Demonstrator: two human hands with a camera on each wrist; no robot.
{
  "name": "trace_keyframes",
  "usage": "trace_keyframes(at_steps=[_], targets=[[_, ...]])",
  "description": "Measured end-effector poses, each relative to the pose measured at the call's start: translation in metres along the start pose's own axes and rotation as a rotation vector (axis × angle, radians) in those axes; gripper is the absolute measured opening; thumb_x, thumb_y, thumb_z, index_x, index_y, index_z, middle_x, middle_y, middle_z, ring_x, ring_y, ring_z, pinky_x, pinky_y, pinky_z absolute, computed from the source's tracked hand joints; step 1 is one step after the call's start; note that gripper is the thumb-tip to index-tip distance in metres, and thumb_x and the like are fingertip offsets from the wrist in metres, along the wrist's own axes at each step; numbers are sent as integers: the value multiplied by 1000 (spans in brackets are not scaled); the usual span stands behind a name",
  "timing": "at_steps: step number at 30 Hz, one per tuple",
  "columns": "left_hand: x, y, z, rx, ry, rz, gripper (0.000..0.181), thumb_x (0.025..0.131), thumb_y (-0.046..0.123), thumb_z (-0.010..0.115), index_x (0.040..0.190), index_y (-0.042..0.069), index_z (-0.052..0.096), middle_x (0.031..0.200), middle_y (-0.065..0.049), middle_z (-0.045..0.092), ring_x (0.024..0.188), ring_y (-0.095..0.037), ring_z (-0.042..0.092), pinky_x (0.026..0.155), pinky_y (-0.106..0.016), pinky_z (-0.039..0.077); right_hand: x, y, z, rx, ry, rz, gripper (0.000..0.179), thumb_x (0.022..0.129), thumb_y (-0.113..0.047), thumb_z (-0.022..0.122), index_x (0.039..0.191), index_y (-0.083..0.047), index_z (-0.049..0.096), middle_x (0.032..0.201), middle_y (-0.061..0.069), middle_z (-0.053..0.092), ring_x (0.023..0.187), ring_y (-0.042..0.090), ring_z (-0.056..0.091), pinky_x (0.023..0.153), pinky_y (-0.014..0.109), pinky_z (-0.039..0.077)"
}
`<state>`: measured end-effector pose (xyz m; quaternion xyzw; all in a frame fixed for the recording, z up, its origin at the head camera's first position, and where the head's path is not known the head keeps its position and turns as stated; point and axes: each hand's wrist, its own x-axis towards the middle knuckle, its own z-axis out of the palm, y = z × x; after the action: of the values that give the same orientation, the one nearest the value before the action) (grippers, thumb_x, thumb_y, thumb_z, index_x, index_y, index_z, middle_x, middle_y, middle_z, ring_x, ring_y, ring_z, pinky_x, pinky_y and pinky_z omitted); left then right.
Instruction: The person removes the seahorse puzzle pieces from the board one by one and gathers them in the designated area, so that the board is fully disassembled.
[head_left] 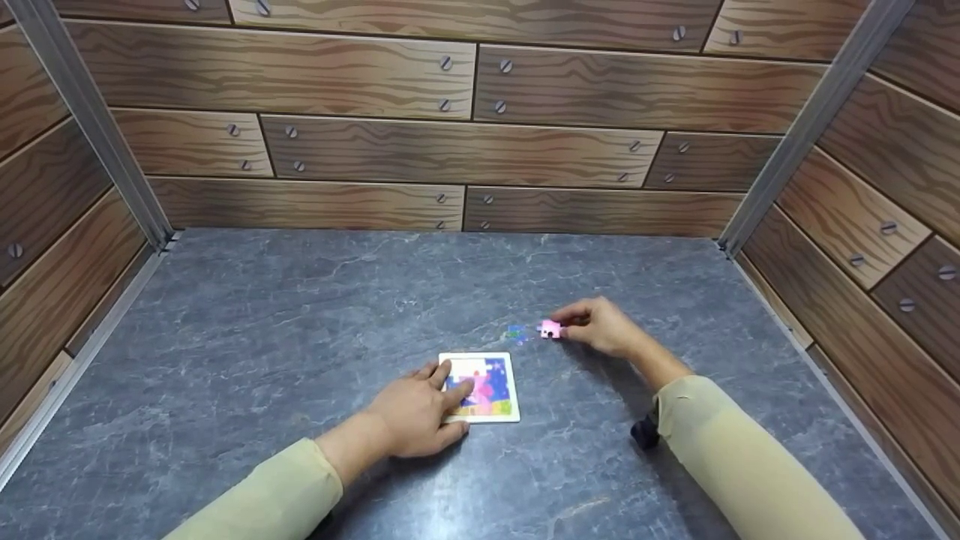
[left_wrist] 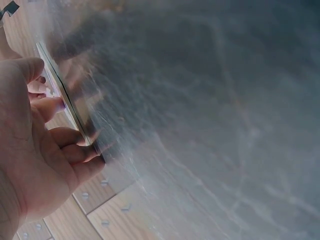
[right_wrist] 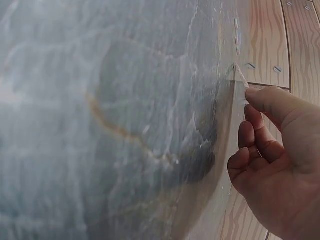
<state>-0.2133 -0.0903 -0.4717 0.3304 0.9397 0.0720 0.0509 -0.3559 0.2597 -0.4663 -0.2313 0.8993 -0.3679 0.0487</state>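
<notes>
A small white-framed jigsaw puzzle [head_left: 514, 390] lies flat on the table, its picture coloured blue, pink and yellow, with a bare white patch at the upper left. My left hand [head_left: 420, 411] rests on its left side, the index finger reaching onto the picture and the thumb at the near edge. The left wrist view has the board [left_wrist: 67, 100] edge-on under the fingertips. Beyond the board and to its right, my right hand [head_left: 606, 327] pinches a pink puzzle piece [head_left: 550, 328] between thumb and fingers. That piece [right_wrist: 241, 75] appears as a thin edge in the right wrist view.
Several small blue and green puzzle pieces [head_left: 517, 332] lie just left of the pinched piece, past the board's upper right corner. The grey marbled table [head_left: 300, 315] is bounded by wood-patterned walls [head_left: 360, 150] with metal corner posts [head_left: 112, 135].
</notes>
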Motion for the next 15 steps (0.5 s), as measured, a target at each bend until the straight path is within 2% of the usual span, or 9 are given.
trace_keyframes(at_steps=[6, 15], targets=[[0, 0, 1, 4, -4, 1, 66, 108, 53, 48, 162, 15, 47, 161, -32, 41, 148, -48, 42, 120, -52, 39, 0, 6, 1, -14, -17, -14, 24, 92, 1, 77, 116, 4, 79, 106, 16, 78, 89, 17, 62, 77, 24, 51], [0, 0, 0, 9, -3, 2, 66, 108, 52, 49, 163, 16, 46, 161, -32, 40, 148, -48, 42, 119, -54, 41, 0, 10, 2, -4, -34, -20, 25, 93, 0, 76, 118, 4, 79, 99, 12, 76, 83, 16, 58, 70, 21, 47]])
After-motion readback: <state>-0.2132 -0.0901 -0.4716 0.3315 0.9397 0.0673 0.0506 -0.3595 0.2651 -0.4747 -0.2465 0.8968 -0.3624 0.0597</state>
